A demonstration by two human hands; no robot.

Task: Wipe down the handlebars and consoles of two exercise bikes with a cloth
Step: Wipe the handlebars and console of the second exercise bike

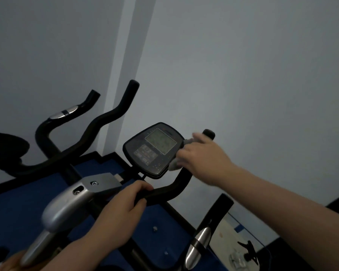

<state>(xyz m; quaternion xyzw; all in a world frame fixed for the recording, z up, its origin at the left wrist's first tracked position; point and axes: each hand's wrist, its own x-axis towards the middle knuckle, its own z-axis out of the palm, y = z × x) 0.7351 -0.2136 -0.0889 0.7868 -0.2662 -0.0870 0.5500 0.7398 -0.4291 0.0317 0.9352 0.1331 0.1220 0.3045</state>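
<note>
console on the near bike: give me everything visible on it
The console is a dark, rounded-shield panel, plastic by the look, tilted up toward the camera on the near bike's handlebar stem. A pale rectangular LCD sits upper right, a grey button pad lower left; markings are too blurred to read. The right hand presses a grey cloth against its right edge. The left hand grips the bar below.
</note>
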